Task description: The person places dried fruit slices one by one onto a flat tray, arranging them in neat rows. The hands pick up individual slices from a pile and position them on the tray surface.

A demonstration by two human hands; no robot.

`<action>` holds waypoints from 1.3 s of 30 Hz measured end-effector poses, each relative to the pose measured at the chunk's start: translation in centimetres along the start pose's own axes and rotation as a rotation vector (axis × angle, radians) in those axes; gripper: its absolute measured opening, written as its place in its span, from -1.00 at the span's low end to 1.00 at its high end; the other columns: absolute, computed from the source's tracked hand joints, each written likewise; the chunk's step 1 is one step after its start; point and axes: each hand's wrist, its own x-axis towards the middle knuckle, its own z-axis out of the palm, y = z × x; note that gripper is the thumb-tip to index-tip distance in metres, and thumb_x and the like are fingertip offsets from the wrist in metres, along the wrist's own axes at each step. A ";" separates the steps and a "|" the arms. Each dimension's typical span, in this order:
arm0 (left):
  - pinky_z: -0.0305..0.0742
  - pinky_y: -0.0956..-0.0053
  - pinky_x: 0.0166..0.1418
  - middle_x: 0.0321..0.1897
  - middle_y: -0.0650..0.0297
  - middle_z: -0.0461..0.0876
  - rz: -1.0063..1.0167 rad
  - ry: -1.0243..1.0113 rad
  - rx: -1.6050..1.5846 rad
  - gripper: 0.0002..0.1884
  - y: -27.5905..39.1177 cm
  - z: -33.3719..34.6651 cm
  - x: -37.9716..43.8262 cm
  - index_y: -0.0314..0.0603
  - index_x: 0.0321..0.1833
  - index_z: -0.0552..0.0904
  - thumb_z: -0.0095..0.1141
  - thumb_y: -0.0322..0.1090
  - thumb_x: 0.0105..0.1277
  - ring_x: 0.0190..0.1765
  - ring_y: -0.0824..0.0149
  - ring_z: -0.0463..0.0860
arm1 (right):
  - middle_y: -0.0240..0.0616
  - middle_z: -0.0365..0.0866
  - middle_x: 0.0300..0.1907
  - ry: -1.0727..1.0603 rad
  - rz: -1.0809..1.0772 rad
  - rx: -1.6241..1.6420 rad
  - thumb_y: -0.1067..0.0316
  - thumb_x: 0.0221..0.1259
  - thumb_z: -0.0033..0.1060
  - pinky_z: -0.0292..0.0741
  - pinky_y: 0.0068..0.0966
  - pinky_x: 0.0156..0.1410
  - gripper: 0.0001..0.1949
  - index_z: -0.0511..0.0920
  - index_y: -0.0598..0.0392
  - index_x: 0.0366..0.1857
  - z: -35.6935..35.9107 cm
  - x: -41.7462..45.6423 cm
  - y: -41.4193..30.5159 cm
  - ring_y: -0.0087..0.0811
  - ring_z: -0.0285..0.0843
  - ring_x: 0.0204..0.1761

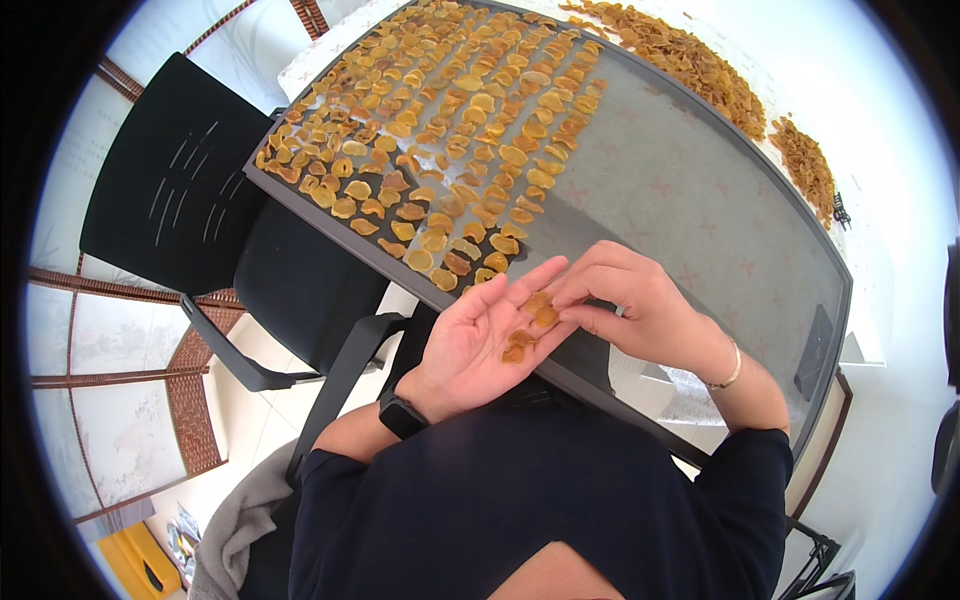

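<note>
My left hand [484, 337] is palm up with several small dried amber-brown slices [519, 346] lying on it. My right hand [622, 296] reaches over from the right, its thumb and fingertips pinched at a slice [544, 315] above the left fingers. Both hands are over the near edge of a framed, see-through mesh screen [675, 187]. Rows of similar dried slices [472, 112] cover the screen's left part, the nearest ones just beyond my left fingertips. What exactly the slices are, I cannot tell.
Beyond the screen's far edge, a long heap of dried slices [675, 56] and a smaller heap [804, 161] lie on a patterned white tablecloth, with a small black claw clip [841, 211] beside them. A black office chair [315, 277] stands at the left. A grey cloth [244, 517] hangs at lower left.
</note>
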 end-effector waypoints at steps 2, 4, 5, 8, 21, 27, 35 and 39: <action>0.01 0.19 0.69 0.53 -0.02 0.27 0.006 -0.010 -0.057 -0.38 0.0 -0.2 0.0 -0.33 0.63 0.06 -0.31 -0.13 0.63 0.57 0.12 0.26 | -0.28 0.60 -0.26 -0.001 -0.017 -0.019 0.51 0.03 0.46 0.56 -0.32 -0.07 -0.79 0.68 0.03 -0.24 0.0 0.0 0.0 -0.20 0.57 -0.17; 0.03 0.19 0.68 0.54 -0.01 0.26 0.000 -0.032 -0.068 -0.38 0.1 -0.7 0.0 -0.33 0.63 0.06 -0.31 -0.13 0.63 0.56 0.13 0.27 | -0.28 0.60 -0.26 0.001 -0.019 -0.044 0.51 0.03 0.45 0.55 -0.32 -0.07 -0.81 0.68 0.03 -0.26 0.3 0.0 -0.1 -0.19 0.57 -0.17; 0.04 0.19 0.67 0.54 -0.01 0.26 -0.004 -0.043 -0.073 -0.38 0.1 -0.8 0.0 -0.33 0.63 0.06 -0.31 -0.14 0.63 0.56 0.13 0.27 | -0.28 0.60 -0.26 0.002 -0.020 -0.056 0.52 0.03 0.45 0.55 -0.32 -0.07 -0.81 0.68 0.03 -0.27 0.4 0.0 -0.2 -0.19 0.57 -0.17; 0.06 0.19 0.66 0.55 0.01 0.24 -0.003 -0.021 -0.062 -0.38 0.1 -0.7 0.0 -0.32 0.63 0.06 -0.31 -0.14 0.62 0.55 0.14 0.28 | -0.28 0.60 -0.27 -0.003 -0.057 -0.101 0.52 0.02 0.45 0.55 -0.32 -0.08 -0.81 0.68 0.03 -0.28 0.5 0.0 0.0 -0.18 0.57 -0.16; 0.48 0.58 -0.12 0.36 0.07 0.48 -0.162 -0.016 0.156 -0.41 1.4 -1.9 -0.6 -0.21 0.63 0.12 -0.11 -0.36 0.60 -0.14 0.43 0.48 | -0.45 0.69 -0.33 0.371 0.265 -0.052 0.43 0.26 0.38 0.47 -0.65 -0.12 -0.92 0.73 0.16 -0.25 -6.7 4.5 4.2 -0.65 0.53 -0.26; 0.27 0.68 -0.45 0.13 0.17 0.67 -0.179 0.030 0.303 -0.55 2.0 -1.8 -1.1 -0.23 0.49 0.31 -0.05 -0.34 0.61 -0.47 0.55 0.31 | -0.48 0.70 -0.36 0.620 0.371 -0.281 0.36 0.28 0.37 0.46 -0.67 -0.16 -0.87 0.74 0.17 -0.23 -11.7 9.5 14.6 -0.71 0.52 -0.31; 0.23 0.71 -0.51 0.16 0.05 0.68 -0.125 -0.003 0.383 -0.79 3.0 -2.0 -1.8 -0.15 0.16 0.53 -0.07 -0.27 0.64 -0.51 0.53 0.35 | -0.32 0.74 -0.40 0.603 0.427 -0.484 0.27 0.21 0.38 0.55 -0.47 -0.20 -0.86 0.76 0.08 -0.29 -13.2 12.8 21.4 -0.46 0.64 -0.38; 0.21 0.71 -0.52 0.12 0.06 0.70 -0.136 -0.018 0.386 -0.79 3.4 -2.4 -1.8 -0.14 0.15 0.53 -0.06 -0.24 0.63 -0.53 0.53 0.33 | -0.28 0.74 -0.44 0.602 0.525 -0.432 0.26 0.19 0.38 0.57 -0.40 -0.18 -0.85 0.77 0.08 -0.30 -12.7 13.4 21.3 -0.41 0.65 -0.40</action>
